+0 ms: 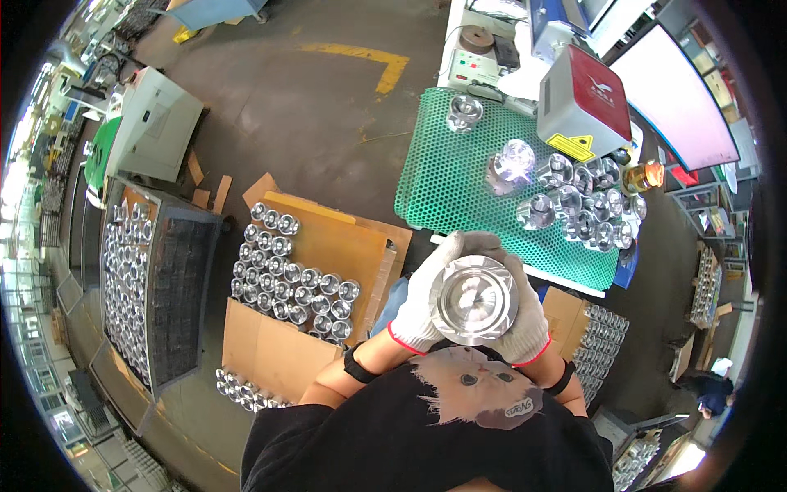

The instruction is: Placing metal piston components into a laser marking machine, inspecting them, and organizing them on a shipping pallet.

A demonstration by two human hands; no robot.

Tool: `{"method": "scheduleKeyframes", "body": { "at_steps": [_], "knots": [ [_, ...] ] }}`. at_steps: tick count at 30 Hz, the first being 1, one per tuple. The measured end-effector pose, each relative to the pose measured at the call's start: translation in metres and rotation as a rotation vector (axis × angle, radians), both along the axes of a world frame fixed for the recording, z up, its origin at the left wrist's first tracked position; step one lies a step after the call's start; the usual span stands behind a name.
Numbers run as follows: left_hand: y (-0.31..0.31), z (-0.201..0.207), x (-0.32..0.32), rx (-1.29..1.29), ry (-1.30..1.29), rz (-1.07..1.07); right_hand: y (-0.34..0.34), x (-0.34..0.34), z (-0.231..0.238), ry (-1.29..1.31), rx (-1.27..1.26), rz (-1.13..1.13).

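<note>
In front of my chest I hold a shiny metal piston [473, 300] in both white-gloved hands, its round, recessed end facing up. My left hand [418, 307] is wrapped round its left side and my right hand [527, 320] round its right side. Past my fingertips lies a green perforated mat [443, 193] on the workbench. A brightly lit piston [510, 166] stands on it, beside a grey and red machine head [584, 102]. Several more pistons [582, 205] are grouped at the mat's right, and a single one [464, 113] stands at its far left.
Left of me, rows of pistons [283, 271] stand on a cardboard-covered stack [328, 238]. Farther left is a dark cart [176, 295] filled with pistons. A monitor [676, 98] and an orange-capped jar [643, 176] stand at the bench's right. More pistons [602, 344] are stacked behind my right arm.
</note>
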State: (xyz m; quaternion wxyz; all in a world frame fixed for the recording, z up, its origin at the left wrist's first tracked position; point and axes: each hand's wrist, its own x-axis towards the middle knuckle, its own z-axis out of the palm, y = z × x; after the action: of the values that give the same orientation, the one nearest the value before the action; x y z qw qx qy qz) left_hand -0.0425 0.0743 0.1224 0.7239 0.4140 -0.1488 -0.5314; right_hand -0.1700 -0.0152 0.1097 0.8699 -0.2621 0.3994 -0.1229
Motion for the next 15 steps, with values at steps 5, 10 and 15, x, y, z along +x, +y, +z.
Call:
{"method": "scheduleKeyframes", "body": {
  "at_steps": [5, 10, 15],
  "knots": [
    [0.012, -0.004, 0.008, -0.034, 0.304, 0.054, 0.011, 0.018, 0.026, -0.088, -0.541, 0.256],
    [0.02, -0.003, 0.022, -0.015, 0.322, 0.104, 0.019, 0.026, -0.005, 0.007, -0.422, 0.187],
    [0.018, -0.012, 0.032, -0.045, 0.441, 0.139, 0.014, 0.044, 0.0, -0.065, -0.073, 0.091]
  ]
}}
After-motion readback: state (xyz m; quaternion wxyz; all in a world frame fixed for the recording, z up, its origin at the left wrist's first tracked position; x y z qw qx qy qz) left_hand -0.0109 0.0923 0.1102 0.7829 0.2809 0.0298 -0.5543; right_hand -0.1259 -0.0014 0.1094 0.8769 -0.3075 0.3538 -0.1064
